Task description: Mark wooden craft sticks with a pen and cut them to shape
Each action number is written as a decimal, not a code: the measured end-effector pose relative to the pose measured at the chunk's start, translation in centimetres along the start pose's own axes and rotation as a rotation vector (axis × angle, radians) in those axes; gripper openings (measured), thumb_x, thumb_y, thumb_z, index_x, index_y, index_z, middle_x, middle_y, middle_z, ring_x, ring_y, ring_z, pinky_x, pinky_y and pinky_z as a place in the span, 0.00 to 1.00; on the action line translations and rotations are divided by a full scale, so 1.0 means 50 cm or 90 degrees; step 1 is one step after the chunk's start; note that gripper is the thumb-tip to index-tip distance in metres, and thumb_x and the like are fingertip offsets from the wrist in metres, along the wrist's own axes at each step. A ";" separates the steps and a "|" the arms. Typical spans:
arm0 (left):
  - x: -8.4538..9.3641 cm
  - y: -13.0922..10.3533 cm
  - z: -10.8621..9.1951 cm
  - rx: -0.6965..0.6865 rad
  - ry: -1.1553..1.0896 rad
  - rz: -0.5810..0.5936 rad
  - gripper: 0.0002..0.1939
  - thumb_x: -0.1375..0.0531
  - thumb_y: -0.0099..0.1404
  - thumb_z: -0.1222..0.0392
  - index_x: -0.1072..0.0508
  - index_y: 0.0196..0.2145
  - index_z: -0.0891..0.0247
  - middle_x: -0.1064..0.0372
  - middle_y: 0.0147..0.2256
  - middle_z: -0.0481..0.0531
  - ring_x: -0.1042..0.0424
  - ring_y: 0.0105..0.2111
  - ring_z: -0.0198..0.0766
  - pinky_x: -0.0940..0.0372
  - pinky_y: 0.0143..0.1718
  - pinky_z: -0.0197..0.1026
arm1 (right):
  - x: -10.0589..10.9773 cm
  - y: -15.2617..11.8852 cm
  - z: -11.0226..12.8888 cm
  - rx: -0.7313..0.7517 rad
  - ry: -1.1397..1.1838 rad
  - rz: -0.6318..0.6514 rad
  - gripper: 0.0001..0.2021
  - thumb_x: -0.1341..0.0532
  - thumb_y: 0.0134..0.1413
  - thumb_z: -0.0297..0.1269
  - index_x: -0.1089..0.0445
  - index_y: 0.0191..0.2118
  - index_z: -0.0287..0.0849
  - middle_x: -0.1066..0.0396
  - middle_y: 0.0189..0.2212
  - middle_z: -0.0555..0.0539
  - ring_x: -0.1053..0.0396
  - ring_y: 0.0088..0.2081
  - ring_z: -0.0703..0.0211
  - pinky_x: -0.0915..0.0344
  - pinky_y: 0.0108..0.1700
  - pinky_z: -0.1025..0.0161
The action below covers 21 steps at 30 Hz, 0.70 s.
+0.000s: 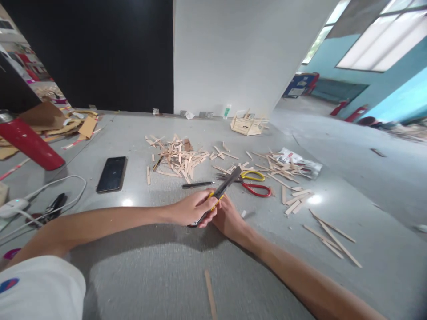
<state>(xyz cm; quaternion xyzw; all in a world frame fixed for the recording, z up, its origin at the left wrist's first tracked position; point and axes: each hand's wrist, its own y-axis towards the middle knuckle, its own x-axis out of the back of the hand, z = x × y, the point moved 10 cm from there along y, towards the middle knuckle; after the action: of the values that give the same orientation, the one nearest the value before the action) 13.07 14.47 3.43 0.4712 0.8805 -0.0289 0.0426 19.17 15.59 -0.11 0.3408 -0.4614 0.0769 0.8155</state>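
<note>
My left hand (195, 209) is wrapped round a black-and-yellow utility knife (227, 184), which points up and to the right. Against it, behind the knife, is my right hand (227, 216); its fingers are mostly hidden, so whether it grips anything is unclear. Just beyond the hands lie scissors (255, 190) with one yellow and one red handle, and a black pen (198, 185). A pile of short wooden sticks (180, 155) spreads behind the pen. On the table near me rests a single flat wooden stick (210, 293).
A phone (112, 174), a tilted-looking red bottle (31, 142) and a white cable (83, 178) are on the left. More sticks (298, 202) and a plastic packet (300, 163) lie right. A small stick-built model (247, 124) stands by the white panel (233, 53).
</note>
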 end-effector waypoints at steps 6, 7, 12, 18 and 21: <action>0.002 -0.023 0.062 0.037 -0.118 -0.018 0.32 0.41 0.68 0.26 0.38 0.39 0.61 0.38 0.26 0.41 0.38 0.20 0.28 0.38 0.22 0.35 | 0.033 0.004 0.016 0.016 0.075 -0.002 0.14 0.39 0.56 0.22 0.23 0.43 0.44 0.22 0.45 0.40 0.27 0.54 0.41 0.27 0.59 0.43; 0.001 -0.024 0.072 0.044 -0.134 -0.016 0.32 0.42 0.67 0.25 0.38 0.38 0.60 0.39 0.25 0.41 0.38 0.19 0.29 0.39 0.21 0.35 | 0.035 0.004 0.017 0.019 0.083 -0.005 0.14 0.39 0.55 0.22 0.23 0.44 0.44 0.22 0.46 0.39 0.27 0.55 0.41 0.28 0.60 0.43; -0.006 -0.026 0.097 0.060 -0.170 -0.004 0.34 0.41 0.66 0.23 0.38 0.36 0.60 0.41 0.22 0.39 0.42 0.17 0.28 0.41 0.17 0.33 | 0.031 0.000 0.011 0.023 0.092 -0.011 0.19 0.40 0.55 0.21 0.22 0.49 0.43 0.21 0.48 0.38 0.26 0.56 0.41 0.28 0.60 0.41; -0.014 -0.034 0.097 0.069 -0.148 0.029 0.34 0.39 0.65 0.23 0.38 0.35 0.60 0.39 0.22 0.39 0.41 0.17 0.27 0.40 0.17 0.32 | 0.022 -0.011 -0.005 0.013 0.066 -0.007 0.22 0.40 0.54 0.22 0.24 0.54 0.41 0.21 0.51 0.37 0.26 0.57 0.41 0.28 0.61 0.40; -0.017 -0.037 0.095 0.075 -0.145 0.041 0.34 0.39 0.65 0.24 0.37 0.35 0.61 0.39 0.23 0.40 0.40 0.17 0.26 0.40 0.17 0.32 | 0.024 -0.011 -0.006 0.015 0.060 -0.013 0.18 0.40 0.58 0.24 0.24 0.53 0.39 0.21 0.50 0.35 0.25 0.56 0.39 0.27 0.60 0.39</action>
<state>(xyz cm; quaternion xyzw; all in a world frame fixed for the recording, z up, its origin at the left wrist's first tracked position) 12.23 12.30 -1.16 0.4944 0.8513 -0.1326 0.1152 20.28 15.13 0.46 0.3513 -0.4180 0.0901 0.8329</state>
